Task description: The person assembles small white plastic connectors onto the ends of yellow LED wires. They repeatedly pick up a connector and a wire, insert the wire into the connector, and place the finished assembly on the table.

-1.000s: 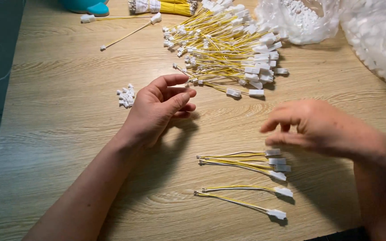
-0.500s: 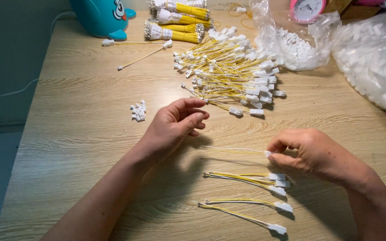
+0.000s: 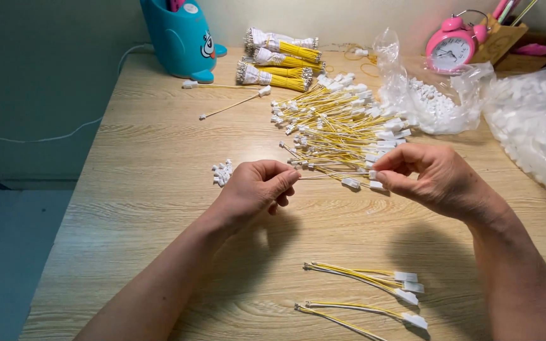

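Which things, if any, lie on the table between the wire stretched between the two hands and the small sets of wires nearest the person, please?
Nothing visible does. The yellow wire is pinched between the left hand and right hand; only bare table separates it from the near wire sets.

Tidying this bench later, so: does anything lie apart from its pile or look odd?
Two loose wires lie apart near the blue holder, away from the main pile. Nothing looks damaged or spilled.

- Teal holder (image 3: 181, 39) at the bench's (image 3: 140, 189) far left.
- Pink clock (image 3: 451, 49) well right of the holder.
- Clear bags (image 3: 532, 120) right of the clock.
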